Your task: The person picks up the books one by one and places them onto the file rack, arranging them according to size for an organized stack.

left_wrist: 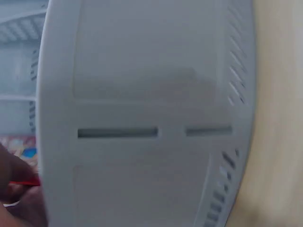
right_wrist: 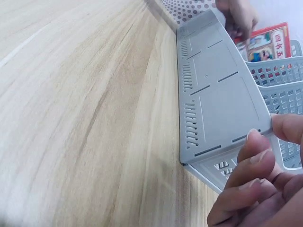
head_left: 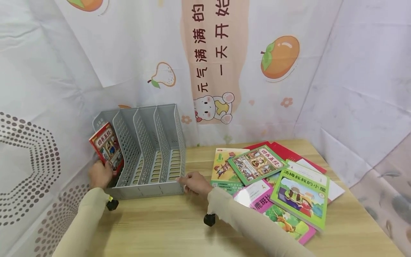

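Observation:
A grey plastic file holder (head_left: 138, 191) with upright dividers stands at the table's left. My left hand (head_left: 100, 174) grips a red-covered book (head_left: 110, 147) by its lower left edge, and the book leans inside the leftmost compartment. In the left wrist view the holder's front wall (left_wrist: 142, 66) hides most of the book, with the fingers (left_wrist: 16, 175) at the left edge. My right hand (head_left: 196, 184) pinches the holder's front right corner. From the right wrist view, the thumb (right_wrist: 286, 127) lies over the rim and the other fingers bend at the outer side.
Several picture books lie in an overlapping pile at the right, among them a green-edged book (head_left: 258, 163), a light-green book (head_left: 302, 196) and a pink book (head_left: 257, 196). A printed curtain (head_left: 128, 46) hangs behind the wooden table (head_left: 154, 228).

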{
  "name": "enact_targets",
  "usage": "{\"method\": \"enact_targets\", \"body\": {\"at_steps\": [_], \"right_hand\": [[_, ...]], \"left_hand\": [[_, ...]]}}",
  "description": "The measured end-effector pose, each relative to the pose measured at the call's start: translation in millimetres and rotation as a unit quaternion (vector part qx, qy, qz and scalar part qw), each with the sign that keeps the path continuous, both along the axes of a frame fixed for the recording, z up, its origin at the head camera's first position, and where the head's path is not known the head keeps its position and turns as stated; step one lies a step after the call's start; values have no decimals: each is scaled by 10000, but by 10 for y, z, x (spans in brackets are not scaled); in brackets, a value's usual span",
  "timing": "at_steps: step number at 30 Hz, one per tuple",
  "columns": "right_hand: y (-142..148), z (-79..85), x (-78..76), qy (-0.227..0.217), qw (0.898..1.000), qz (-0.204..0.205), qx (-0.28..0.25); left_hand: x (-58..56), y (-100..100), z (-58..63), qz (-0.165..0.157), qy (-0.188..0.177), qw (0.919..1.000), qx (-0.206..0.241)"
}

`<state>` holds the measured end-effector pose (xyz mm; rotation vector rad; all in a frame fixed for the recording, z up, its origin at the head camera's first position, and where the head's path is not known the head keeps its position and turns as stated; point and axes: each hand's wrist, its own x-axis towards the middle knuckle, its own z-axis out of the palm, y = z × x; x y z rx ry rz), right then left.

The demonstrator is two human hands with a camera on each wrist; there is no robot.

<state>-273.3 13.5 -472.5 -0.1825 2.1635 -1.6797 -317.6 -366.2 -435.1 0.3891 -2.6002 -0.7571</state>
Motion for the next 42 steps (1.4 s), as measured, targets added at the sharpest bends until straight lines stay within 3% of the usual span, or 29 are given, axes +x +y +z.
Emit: {"method": "enact_targets", "body": {"at_steps": [4,16,18,22,24,30,33,36,42], "right_hand": [[-36,45,1,44,10000,21,22],[-62,148,-30,145,9998,17,122],[-65,145,-31,152,9998,12,119],[-64,146,-31,205,9994,11,263],[-56,156,-28,367,9983,-8,446],[-35,226,-59,1162,9838,41,1367],[-22,243,-95,1430,9793,155,1424],[0,219,-117,1554,9783,235,1350],[41,174,-129,1560,9770,315,1422]], "left_hand": [[-2,-61,8,216,-388,9981,427],[17,-222,57,80,-393,9928,1126],[21,-223,59,-47,-354,9883,1485],[51,-187,48,-427,-239,9686,2439],[75,-157,49,-576,-200,9656,2526],[143,32,66,-819,-33,9717,2215],[148,164,55,-681,348,9813,1769],[147,282,32,-606,588,9859,1443],[154,495,38,-957,604,9899,857]]}}
